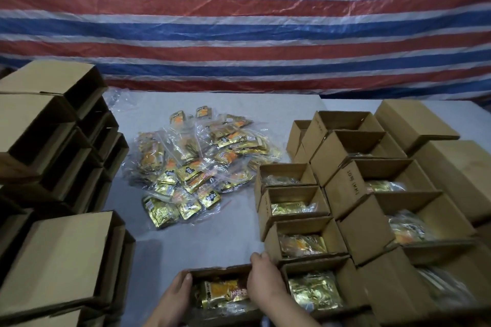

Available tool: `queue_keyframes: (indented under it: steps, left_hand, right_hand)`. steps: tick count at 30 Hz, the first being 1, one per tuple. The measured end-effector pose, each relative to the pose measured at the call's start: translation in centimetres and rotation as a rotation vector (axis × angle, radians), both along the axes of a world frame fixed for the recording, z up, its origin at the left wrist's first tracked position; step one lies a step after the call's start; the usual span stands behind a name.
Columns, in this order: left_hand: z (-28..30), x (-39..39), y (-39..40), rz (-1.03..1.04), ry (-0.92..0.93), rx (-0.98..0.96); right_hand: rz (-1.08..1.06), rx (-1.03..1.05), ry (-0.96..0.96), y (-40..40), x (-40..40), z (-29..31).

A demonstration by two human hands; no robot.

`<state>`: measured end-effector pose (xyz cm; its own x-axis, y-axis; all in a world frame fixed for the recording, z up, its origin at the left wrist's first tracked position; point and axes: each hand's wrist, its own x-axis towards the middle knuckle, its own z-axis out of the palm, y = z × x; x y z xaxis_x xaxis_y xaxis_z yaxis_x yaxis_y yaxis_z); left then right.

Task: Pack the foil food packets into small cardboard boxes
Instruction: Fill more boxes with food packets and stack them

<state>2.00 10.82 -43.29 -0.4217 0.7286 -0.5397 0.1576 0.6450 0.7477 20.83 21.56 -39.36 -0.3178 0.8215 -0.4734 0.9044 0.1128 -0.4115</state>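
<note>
Box in hand: my left hand (176, 297) and right hand (265, 277) clasp the two ends of the open small box (218, 272) at the near table edge — fingers curled over its rim, gripping cardboard, not foil.
Contents: foil packets (224, 291) lie flat inside it.
Feel: I judge the card light and thin, so I hold it by the walls, gently.
Filled row: boxes with packets (297, 208) stand just to my right.
Loose pile: bagged packets (196, 164) sit mid-table — slippery, crinkly, best pinched at a bag's edge.
Empties: stacked boxes (55, 125) on my left.
</note>
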Motion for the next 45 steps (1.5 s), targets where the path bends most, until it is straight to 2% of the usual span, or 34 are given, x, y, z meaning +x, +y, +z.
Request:
queue_keyframes:
  steps: [6,14,24,33,37,40,45]
  left_hand:
    - [-1.0,0.5,-1.2,0.0,0.0,-0.043]
    - [-1.6,2.8,-3.4,-0.034,-0.019,-0.076]
    - [0.0,7.5,-6.7,0.003,-0.022,-0.09]
    - [0.0,11.6,-9.2,0.048,0.045,-0.1]
    - [0.2,12.0,-9.9,0.093,0.06,-0.094]
    - [0.1,12.3,-10.7,0.139,0.083,-0.105]
    - [0.3,13.8,-12.4,0.144,0.062,-0.13]
  right_hand:
    - [0.029,0.007,-0.03,-2.8,0.8,-0.4]
    - [-0.127,0.042,0.072,-6.6,2.6,-0.3]
    - [-0.139,-0.003,0.162,-9.7,7.2,-0.6]
    - [0.027,-0.006,0.225,-11.5,12.7,-0.5]
    - [0.163,0.04,0.246,-11.1,12.6,-0.6]
    - [0.239,0.065,0.192,-10.6,12.3,-1.1]
    - [0.304,0.027,0.202,-11.6,13.7,-1.4]
